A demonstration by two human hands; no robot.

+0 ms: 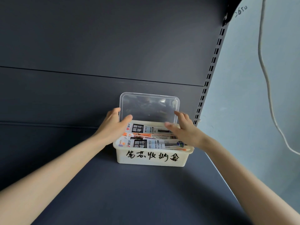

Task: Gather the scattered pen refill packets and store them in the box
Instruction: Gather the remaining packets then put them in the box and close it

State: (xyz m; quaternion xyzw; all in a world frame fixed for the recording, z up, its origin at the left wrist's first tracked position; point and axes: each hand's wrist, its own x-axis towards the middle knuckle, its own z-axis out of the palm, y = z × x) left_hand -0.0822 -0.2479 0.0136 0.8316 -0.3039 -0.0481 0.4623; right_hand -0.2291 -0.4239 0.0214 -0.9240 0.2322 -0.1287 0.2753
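Head view: clear lid (149, 108) partly hides left hand (113, 125).

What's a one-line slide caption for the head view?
The left hand and right hand hold the clear lid upright at the back of the box of pen refill packets.

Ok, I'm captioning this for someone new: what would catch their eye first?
The cream box, black handwriting on its front, sits on the dark shelf, packed with pen refill packets. At its rear edge, the left hand and right hand hold a clear lid nearly upright by its sides.
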